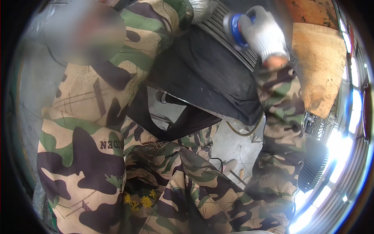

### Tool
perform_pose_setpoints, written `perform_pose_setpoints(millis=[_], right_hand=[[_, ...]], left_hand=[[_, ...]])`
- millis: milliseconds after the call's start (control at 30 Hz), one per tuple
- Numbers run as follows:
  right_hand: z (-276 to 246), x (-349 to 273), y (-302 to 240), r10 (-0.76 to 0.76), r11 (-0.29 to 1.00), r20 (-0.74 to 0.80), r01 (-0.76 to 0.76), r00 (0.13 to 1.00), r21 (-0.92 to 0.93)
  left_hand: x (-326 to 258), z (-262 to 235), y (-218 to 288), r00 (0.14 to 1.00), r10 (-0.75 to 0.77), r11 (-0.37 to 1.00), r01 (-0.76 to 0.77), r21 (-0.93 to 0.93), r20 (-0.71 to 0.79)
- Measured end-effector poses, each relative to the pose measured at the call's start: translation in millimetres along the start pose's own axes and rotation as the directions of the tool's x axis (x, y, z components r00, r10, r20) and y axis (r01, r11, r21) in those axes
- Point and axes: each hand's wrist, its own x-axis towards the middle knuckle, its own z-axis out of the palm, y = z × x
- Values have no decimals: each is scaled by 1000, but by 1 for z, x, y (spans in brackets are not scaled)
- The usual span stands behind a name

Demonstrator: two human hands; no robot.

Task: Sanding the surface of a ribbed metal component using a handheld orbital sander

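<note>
Blue tool [235, 28] gripped by right hand [265, 33] (white glove), on grille [230, 43].

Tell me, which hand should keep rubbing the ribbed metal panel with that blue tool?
Probably the right hand: its white glove already wraps the blue tool against the ribbed metal panel. The left hand is barely visible at the top edge.

Right hand [264, 33] at one o'clock, white-gloved, fingers curled shut in a grip, camouflage sleeve running down to five o'clock. Left arm [97, 117] bent across nine o'clock; its hand hidden.
</note>
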Motion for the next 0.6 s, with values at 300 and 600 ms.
perform_pose_setpoints(millis=[300, 600], right_hand=[[-5, 7, -11, 64, 998, 53, -64, 997, 0], [-5, -11, -18, -27, 999, -8, 27, 1000, -19]], left_hand=[[4, 1, 0, 994, -64, 998, 63, 12, 87], [10, 1, -2, 997, -49, 998, 50, -23, 59]])
